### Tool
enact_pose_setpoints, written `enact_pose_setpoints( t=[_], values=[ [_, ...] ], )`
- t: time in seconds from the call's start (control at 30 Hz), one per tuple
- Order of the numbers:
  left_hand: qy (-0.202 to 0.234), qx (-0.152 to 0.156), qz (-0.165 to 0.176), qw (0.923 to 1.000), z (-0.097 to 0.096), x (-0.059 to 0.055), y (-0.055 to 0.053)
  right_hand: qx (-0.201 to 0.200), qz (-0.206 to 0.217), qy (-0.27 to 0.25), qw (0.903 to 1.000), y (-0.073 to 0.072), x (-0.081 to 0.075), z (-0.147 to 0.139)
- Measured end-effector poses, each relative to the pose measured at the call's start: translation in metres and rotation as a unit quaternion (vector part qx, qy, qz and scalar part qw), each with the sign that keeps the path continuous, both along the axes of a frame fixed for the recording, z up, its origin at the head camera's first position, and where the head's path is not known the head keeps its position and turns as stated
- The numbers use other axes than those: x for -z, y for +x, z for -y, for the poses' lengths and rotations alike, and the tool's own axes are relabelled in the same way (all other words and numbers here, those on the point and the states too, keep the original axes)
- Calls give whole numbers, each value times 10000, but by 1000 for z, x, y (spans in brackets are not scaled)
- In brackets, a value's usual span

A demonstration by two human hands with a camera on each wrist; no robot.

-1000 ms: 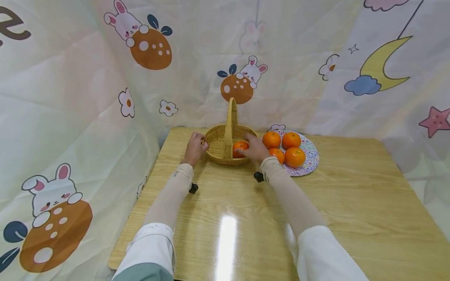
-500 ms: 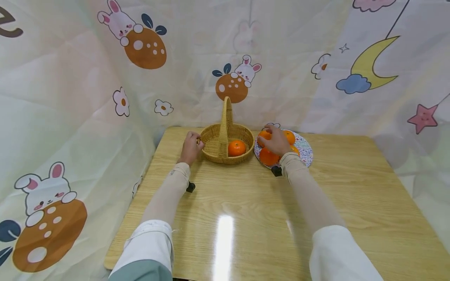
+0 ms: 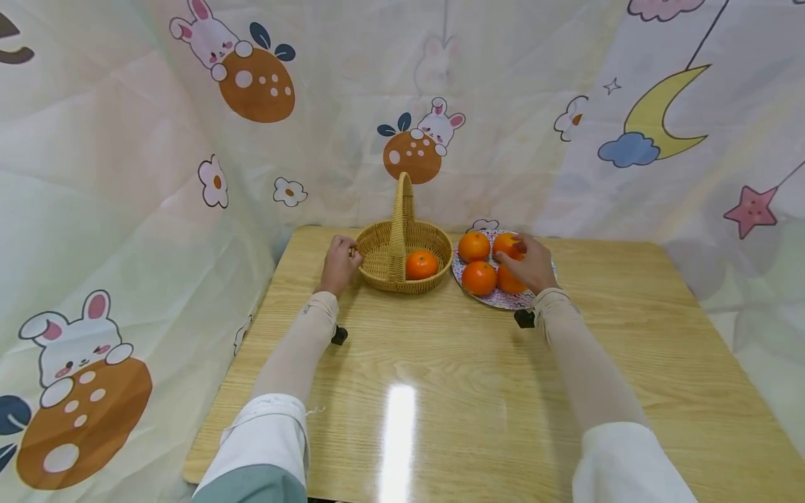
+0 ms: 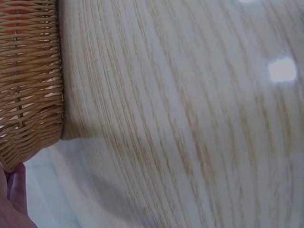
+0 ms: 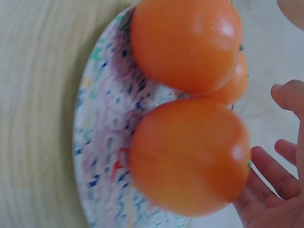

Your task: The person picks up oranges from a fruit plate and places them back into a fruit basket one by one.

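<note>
My left hand [image 3: 338, 265] holds the left rim of a woven wicker basket [image 3: 377, 282] between thumb and fingers; in the left wrist view its fingertips lie at the basket's edge. One mandarin [image 3: 421, 265] sits in the basket, right of the arched handle. Beside it, a speckled plate [image 3: 501, 300] bears several mandarins [image 5: 190, 156]. My right hand [image 3: 533, 265] hovers over the plate's right side, thumb and fingers spread around the back right mandarin [image 3: 504, 244]. The right wrist view shows the fingers parted, partly behind the nearest mandarin. The front right mandarin [image 3: 511, 281] is partly covered by the hand.
Basket and plate stand near the back edge of a wooden table [image 3: 440, 391]. Directly behind rises a printed cloth backdrop [image 3: 516, 140], which also encloses the left side. Black wrist cameras [image 3: 525, 319] hang below both wrists.
My right hand has left the mandarin in the basket and moved right, across the plate to its far right side. The left hand stays at the basket rim. The head view has shifted slightly.
</note>
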State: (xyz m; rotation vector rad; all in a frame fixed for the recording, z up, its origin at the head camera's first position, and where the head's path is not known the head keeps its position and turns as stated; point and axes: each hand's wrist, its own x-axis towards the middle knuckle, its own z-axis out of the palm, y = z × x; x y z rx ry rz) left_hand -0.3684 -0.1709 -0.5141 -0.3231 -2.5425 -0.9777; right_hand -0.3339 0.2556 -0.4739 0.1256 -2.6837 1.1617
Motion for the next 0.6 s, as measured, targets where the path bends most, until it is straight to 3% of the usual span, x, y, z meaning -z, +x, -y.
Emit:
enact_pose_setpoints(
  t=[0.3, 0.6],
  values=[
    [98, 33, 199, 9997, -2, -4, 1, 371, 110, -68, 9992, 11, 24, -12],
    [111, -19, 158, 9998, -1, -1, -1, 599, 340, -126, 9975, 15, 41, -14]
  ],
)
